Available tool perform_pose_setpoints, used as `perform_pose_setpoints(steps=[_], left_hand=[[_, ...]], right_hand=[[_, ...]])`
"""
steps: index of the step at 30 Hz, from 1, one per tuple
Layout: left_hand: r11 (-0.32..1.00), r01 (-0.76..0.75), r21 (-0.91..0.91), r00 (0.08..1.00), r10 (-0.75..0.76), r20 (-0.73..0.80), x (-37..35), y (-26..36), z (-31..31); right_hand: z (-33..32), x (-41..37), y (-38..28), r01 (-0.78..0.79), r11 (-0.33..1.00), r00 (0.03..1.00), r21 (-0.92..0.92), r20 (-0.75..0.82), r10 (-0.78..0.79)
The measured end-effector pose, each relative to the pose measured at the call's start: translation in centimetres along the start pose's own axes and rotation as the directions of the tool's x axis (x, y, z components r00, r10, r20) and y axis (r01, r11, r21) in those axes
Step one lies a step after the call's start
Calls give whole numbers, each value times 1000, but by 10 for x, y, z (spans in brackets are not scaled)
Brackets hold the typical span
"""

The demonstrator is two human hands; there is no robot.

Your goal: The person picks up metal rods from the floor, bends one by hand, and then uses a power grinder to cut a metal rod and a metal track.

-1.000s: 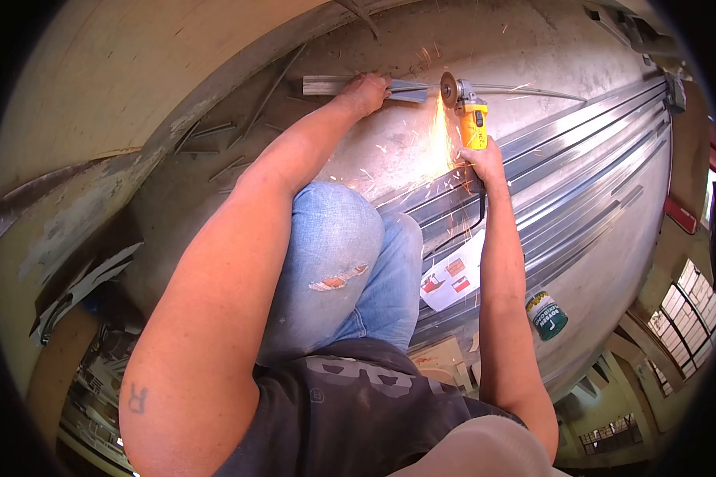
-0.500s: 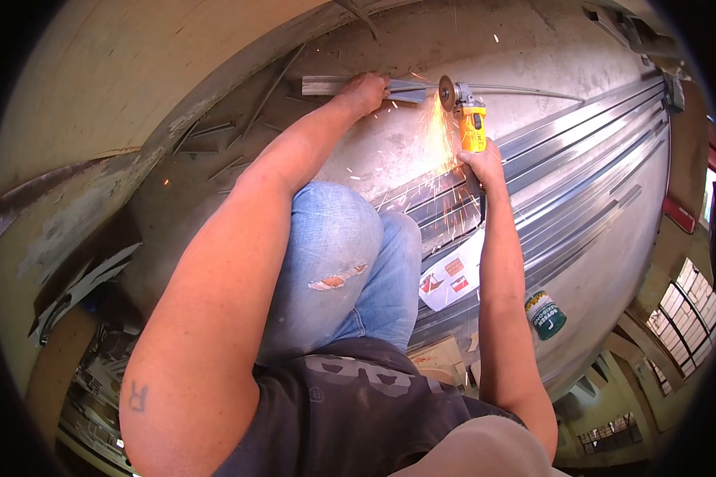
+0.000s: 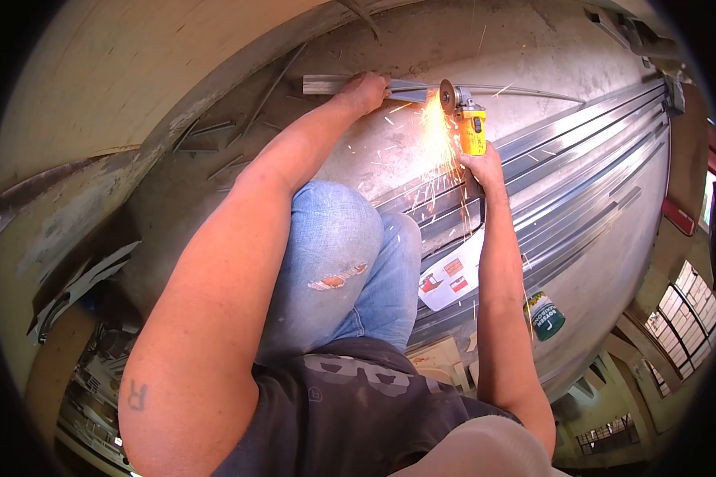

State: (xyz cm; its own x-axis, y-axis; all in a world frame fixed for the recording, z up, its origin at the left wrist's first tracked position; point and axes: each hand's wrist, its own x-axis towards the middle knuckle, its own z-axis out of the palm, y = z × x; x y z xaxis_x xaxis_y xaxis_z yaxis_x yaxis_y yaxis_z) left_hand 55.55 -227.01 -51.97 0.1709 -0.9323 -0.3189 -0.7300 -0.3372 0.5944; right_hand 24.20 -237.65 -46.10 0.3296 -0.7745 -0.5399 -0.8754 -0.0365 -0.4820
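My right hand (image 3: pixel 485 165) is wrapped round the body of a yellow angle grinder (image 3: pixel 472 133). Its cutting disc (image 3: pixel 447 96) meets the end of a metal channel (image 3: pixel 410 91), and orange sparks (image 3: pixel 436 139) spray down from there toward my knees. My left hand (image 3: pixel 367 90) is closed over the channel, left of the disc, holding it low against the concrete floor. The fingertips of that hand are partly hidden by its back. A thin metal rod (image 3: pixel 525 90) stretches to the right behind the grinder.
Long metal channels (image 3: pixel 565 151) lie side by side to the right, under my right forearm. A printed sheet (image 3: pixel 452 274) rests on them near my knee. A green-labelled can (image 3: pixel 544 315) stands to the right. Metal offcuts (image 3: pixel 207 129) are scattered at left by the curved wall.
The spark spray has grown brighter and denser at the disc. The grinder has shifted very slightly downward; my left hand stays in place.
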Motion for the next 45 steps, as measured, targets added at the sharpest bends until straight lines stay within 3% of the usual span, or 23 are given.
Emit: perform_pose_setpoints(steps=[5,11,13,23,26,29,31,37,40,45], left_hand=[[999,-41,4,999,41,-14,-4,1,-4],[998,45,-37,997,-43,61,-5,6,-7],[999,-42,-31,998,41,-43,-4,0,-1],[999,-42,-7,997,41,-66,-2,-3,4],[1000,2,-22,1000,-3,-28,-4,2,-1],[1000,-20,-9,998,19,-56,-1,-1,3],[999,-35,-6,999,34,-34,-2,0,0],[999,-40,-16,999,40,-20,-3,0,-3],[999,-29,-21,999,28,-30,-3,0,-2],[999,-16,-28,1000,16,-10,-3,1,-4]], right_hand=[[4,6,11,-13,1000,1000,18,26,12],[5,9,1,-28,998,1000,54,2,28],[3,11,-11,12,999,1000,43,-26,-11],[-3,2,-20,-48,997,998,62,40,46],[2,4,-10,23,999,999,30,-37,-22],[0,3,-12,-63,990,998,123,35,59],[-4,1,-18,-26,1000,999,-16,46,27],[2,6,-2,-10,1000,1000,28,-12,11],[1,4,-2,-5,995,999,100,37,1],[5,11,7,23,997,1000,77,11,-24]])
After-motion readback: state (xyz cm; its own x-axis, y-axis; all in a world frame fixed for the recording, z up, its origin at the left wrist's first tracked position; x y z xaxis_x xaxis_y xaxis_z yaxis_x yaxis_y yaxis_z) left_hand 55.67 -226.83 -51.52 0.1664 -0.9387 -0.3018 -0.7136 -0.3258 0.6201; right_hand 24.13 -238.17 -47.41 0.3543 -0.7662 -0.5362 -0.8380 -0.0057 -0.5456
